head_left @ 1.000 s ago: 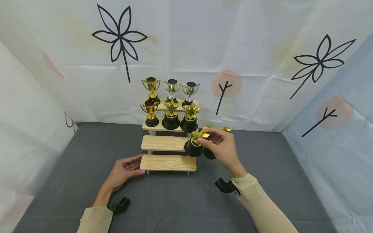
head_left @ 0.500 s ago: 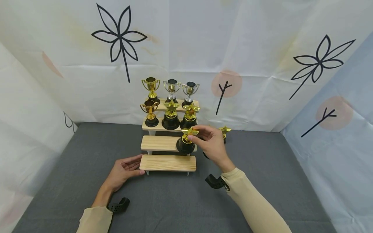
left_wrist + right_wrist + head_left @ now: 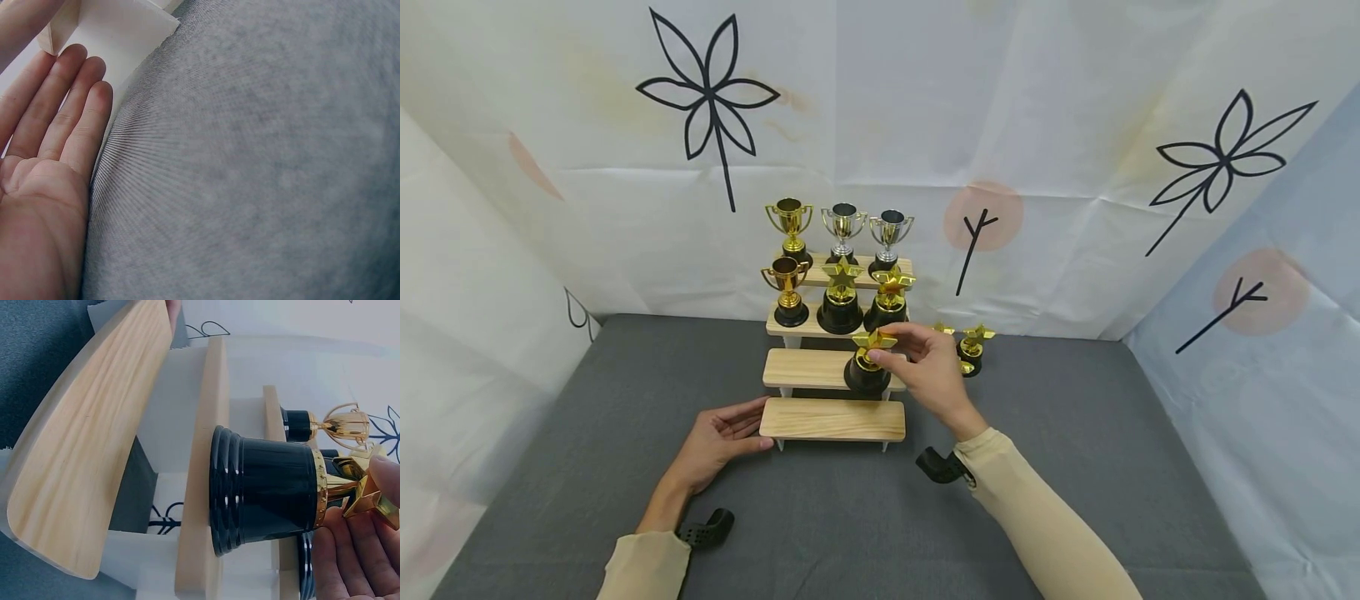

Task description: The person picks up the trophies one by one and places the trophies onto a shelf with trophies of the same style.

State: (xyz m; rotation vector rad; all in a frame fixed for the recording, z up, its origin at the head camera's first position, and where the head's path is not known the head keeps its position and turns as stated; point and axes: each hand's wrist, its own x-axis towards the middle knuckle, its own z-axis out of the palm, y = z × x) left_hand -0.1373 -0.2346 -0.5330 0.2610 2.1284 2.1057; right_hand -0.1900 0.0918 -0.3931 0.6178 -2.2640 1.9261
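Note:
My right hand point(image 3: 928, 375) pinches the gold star of a black-based star trophy point(image 3: 867, 375) between thumb and fingers. The trophy is upright at the right part of the second-lowest step point(image 3: 808, 369) of a wooden tiered stand; in the right wrist view its ridged base point(image 3: 228, 490) is right at that step's surface. At the left end of the lowest step point(image 3: 832, 421), my left hand point(image 3: 707, 446) rests with the thumb at the front corner and the fingers farther back. The left wrist view shows those fingers point(image 3: 69, 119) nearly straight beside the stand's white side support point(image 3: 119, 37).
On the top step stand a gold cup point(image 3: 789, 218) and two silver cups point(image 3: 843, 222). One step lower are a bronze-coloured cup point(image 3: 786, 279) and two star trophies point(image 3: 840, 304). More star trophies point(image 3: 973, 350) stand on the grey cloth point(image 3: 1060, 417) right of the stand, partly behind my right hand.
My right hand has carried the star trophy leftward from the right edge of the second-lowest step to over its right part. The left hand has stayed at the stand.

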